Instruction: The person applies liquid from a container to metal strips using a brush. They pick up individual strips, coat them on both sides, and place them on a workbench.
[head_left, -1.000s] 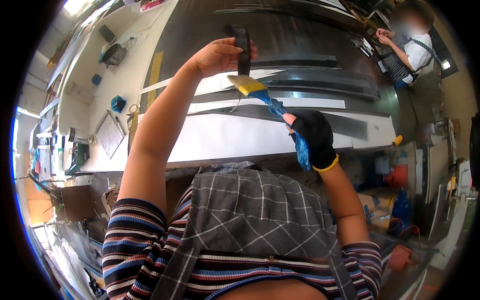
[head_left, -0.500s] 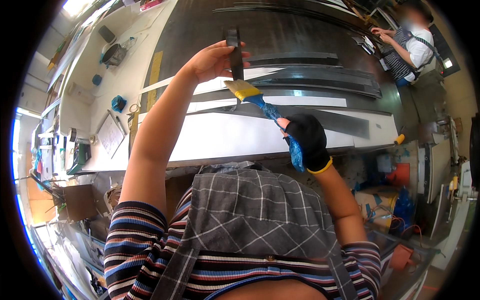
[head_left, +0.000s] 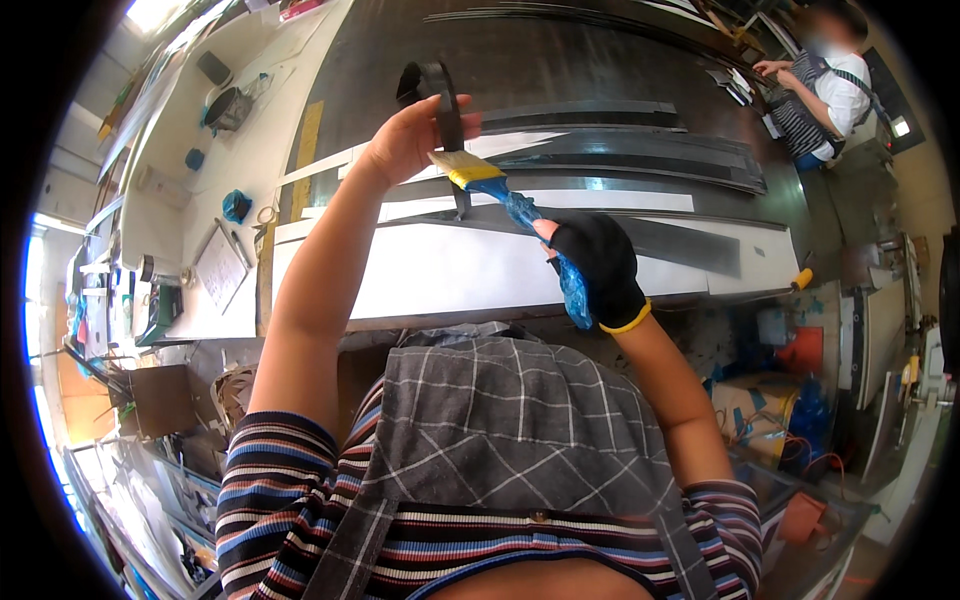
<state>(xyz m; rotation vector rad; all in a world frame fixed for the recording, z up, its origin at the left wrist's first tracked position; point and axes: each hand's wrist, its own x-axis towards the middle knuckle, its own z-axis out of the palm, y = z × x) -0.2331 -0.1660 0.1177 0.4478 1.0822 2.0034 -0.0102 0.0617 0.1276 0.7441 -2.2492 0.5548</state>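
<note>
While left hand [head_left: 405, 135] pinches black strip [head_left: 447, 110] upright | gloved right hand [head_left: 590, 265] grips brush [head_left: 470, 172], bristles on strip | coating mid-way, more strips at 12 o'clock on bench [head_left: 470, 275] likely left

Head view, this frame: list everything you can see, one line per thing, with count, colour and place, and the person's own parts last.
black strip: one, black, curling at its top end, held up over the bench
brush: one, yellow bristles, blue-wrapped handle, bristles beside the strip
long strips: several, black and grey, lying across the bench
white sheets: a few, white, near edge of the bench
bench: one, dark top, ahead
round pot: one, dark, side table far left
co-worker: one, white top with striped apron, upper right
apron: one, grey check, on the person
left hand: bare, grip closed on the black strip
right hand: black glove, yellow cuff, grip closed on the brush
</note>
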